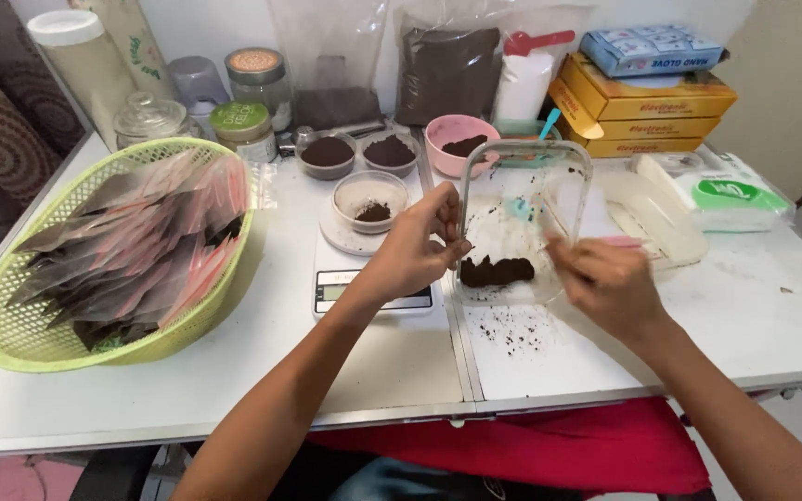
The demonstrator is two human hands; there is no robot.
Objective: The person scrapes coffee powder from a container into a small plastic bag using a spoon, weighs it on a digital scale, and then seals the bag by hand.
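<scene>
A white table (234, 371) fills most of the frame; on its left side sits a big lime-green basket (11, 325) heaped with flat clear and pink sachets (141, 246); at upper right a stack of yellow boxes (642, 111) carries a smaller blue box (652, 48), and just below it at the right edge lies a white pack with a green label (730, 190); along the back wall stand clear bags of dark powder (446, 70), a white bottle with a red cap (526, 74) and several lidded jars (257, 79); a pink bowl (457, 139) and two small bowls of powder (356, 151) stand before them.

In the middle a clear plastic tub (522, 223) is tilted up on its edge, dark powder (497, 271) gathered at its low end; the left hand (415, 250) grips its left rim with fingers closed on it; the right hand (610, 283) is blurred, fingers pinched on a thin pink handle (619, 241) beside the tub; a white scale (373, 278) bearing a small bowl (370, 199) stands just left; spilled crumbs (512, 329) dot the table below.
</scene>
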